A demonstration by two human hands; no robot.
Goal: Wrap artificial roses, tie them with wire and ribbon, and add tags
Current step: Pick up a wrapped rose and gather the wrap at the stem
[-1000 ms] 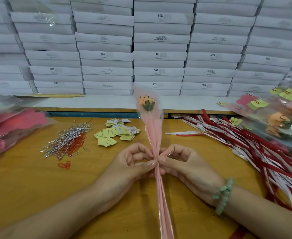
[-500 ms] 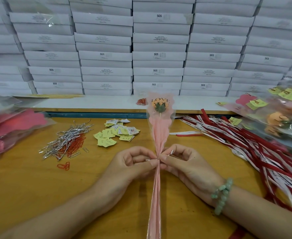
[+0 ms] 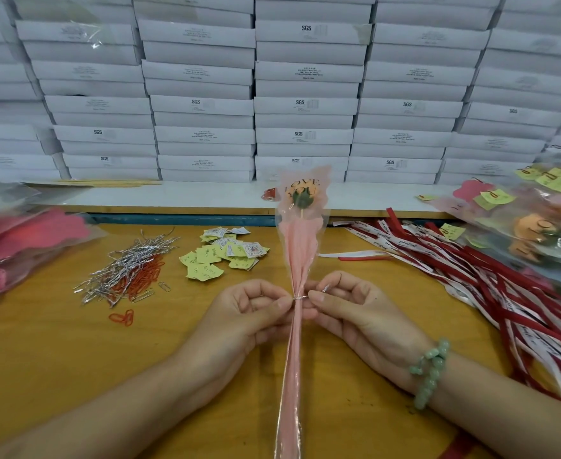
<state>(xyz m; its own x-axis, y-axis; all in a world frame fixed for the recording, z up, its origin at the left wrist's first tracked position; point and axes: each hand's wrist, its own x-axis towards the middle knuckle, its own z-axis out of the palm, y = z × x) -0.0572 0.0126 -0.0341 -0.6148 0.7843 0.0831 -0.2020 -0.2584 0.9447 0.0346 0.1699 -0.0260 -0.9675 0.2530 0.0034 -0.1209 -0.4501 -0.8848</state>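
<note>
Rose wrap (image 3: 300, 246) cinched by wire (image 3: 298, 297); left hand (image 3: 249, 313) and right hand (image 3: 355, 309) pinch the wire either side; uneven twisting could tear the wrap or leave the tie loose.

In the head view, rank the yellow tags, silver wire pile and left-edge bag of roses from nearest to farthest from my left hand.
1. The yellow tags, just beyond the left hand.
2. The silver wire pile, farther left.
3. The bag of roses, at the far left.
</note>
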